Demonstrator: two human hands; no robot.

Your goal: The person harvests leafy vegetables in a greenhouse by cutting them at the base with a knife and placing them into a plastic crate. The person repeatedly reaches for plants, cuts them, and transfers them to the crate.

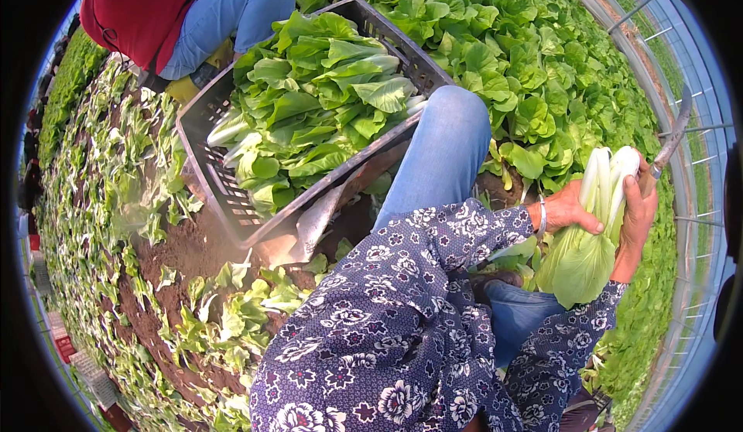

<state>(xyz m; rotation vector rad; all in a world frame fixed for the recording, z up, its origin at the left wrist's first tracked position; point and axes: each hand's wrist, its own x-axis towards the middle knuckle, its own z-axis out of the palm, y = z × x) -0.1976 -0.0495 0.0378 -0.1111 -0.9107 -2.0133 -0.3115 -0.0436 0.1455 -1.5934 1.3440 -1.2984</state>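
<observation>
My left hand [566, 207], with a bracelet at the wrist, grips a head of leafy greens [583, 258] from one side. Its pale white stalks point away from me and its leaves hang towards my lap. On the other side, my right hand [635, 217] presses its thumb and fingers against the stalks. The same hand also holds a sickle [676, 127], whose curved, soil-stained blade points outward. Most of the sickle's handle is hidden in the palm. Beside my bent left knee [453, 119] stands a black plastic crate [255, 236], filled with cut greens [319, 101].
Uncut greens [534, 84] grow densely beyond the crate and ahead of me. Loose trimmed leaves [232, 310] litter the brown soil [186, 246] at left. A co-worker [220, 20] in red and blue jeans sits behind the crate. Metal greenhouse framing [644, 37] curves along the right.
</observation>
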